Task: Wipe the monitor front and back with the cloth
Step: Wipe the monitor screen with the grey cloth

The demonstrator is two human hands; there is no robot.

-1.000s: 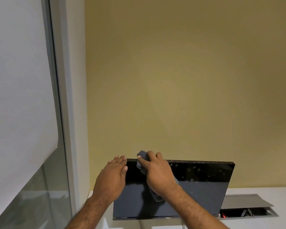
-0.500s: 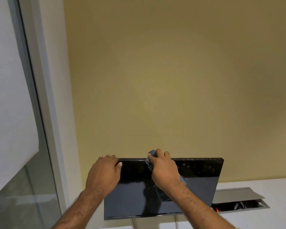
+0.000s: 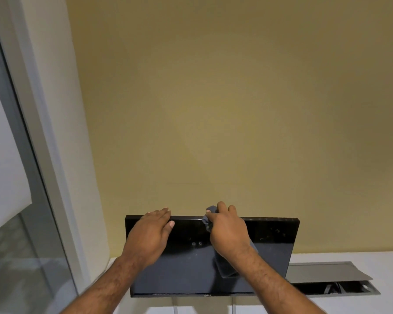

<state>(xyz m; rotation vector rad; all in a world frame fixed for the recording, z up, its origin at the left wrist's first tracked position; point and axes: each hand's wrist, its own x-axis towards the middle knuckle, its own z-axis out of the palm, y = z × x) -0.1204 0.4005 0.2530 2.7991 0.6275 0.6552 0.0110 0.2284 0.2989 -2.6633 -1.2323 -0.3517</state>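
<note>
looks like an office: a white desk (image 3: 327,257) against a plain mustard wall (image 3: 236,109), a dell monitor (image 3: 277,250) standing on it, an open cable hatch (image 3: 327,273) set in the desktop, and a glass partition (image 3: 21,257) with a white roller blind (image 3: 2,166).

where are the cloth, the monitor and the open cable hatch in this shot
cloth (image 3: 225,267): head view, the dark tail hanging below the right hand
monitor (image 3: 272,257): head view, bare right part of the screen
cable hatch (image 3: 322,273): head view, its raised grey lid
</note>
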